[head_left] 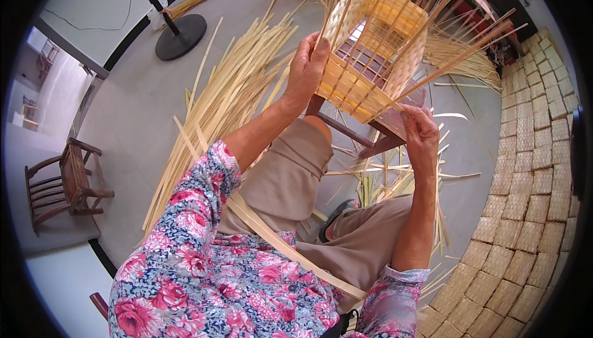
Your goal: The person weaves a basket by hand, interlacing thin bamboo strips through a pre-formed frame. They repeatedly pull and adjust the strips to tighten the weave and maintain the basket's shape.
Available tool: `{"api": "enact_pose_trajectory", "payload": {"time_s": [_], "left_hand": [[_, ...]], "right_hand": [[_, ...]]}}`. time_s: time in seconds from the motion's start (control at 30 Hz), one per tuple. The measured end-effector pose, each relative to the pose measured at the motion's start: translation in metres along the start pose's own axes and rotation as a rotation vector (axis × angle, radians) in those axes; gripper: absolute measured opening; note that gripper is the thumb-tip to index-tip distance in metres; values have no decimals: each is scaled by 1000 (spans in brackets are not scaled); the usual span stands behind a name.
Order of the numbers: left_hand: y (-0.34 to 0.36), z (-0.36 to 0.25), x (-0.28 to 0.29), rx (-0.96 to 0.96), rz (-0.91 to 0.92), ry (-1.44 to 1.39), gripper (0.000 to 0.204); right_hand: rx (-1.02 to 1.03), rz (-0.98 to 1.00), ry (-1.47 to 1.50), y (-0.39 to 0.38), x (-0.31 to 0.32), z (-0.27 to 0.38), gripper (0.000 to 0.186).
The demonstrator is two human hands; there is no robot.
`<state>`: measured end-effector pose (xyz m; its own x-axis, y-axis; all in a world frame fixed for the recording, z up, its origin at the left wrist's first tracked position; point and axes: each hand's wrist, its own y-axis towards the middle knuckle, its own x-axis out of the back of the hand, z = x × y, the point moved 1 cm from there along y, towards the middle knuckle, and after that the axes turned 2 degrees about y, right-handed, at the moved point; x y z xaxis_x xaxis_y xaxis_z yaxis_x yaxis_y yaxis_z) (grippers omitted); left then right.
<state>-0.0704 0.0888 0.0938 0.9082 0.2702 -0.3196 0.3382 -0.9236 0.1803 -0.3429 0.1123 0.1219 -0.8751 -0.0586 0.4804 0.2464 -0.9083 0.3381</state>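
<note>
Part-woven basket (351,88) ahead, near wall slanting between both hands: left hand (307,69) grips left corner; right hand (422,131), closer to the body, pinches right corner.

We wear a loose floral shirt (235,282), printed with big pink-and-red blooms over a dark blue and pale grey pattern, with a small dark button (293,288) in front. Its sleeves (197,193) stop partway down the forearms; our left hand (307,71) and right hand (421,135) are bare. Below, plain taupe trousers (278,193) and partly visible dark footwear (335,216).
</note>
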Motion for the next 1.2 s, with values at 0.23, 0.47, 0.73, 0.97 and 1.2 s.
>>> {"api": "enact_pose_trajectory", "payload": {"time_s": [0.23,0.47,0.73,0.97,1.2], "left_hand": [[27,13,-13,-1,81,-29,36],[30,15,-13,-200,120,156,43],[-40,-41,-43,-781,403,744,32],[-21,-33,-65,-623,751,857,11],[-18,-30,-66,-540,854,846,5]], "right_hand": [[7,25,11,-13,5,22,19],[-2,-31,-7,-16,1,26,14],[-55,-25,118,-10,-10,16,14],[13,-79,-171,-9,-12,27,14],[158,-113,-271,-10,-11,25,12]]}}
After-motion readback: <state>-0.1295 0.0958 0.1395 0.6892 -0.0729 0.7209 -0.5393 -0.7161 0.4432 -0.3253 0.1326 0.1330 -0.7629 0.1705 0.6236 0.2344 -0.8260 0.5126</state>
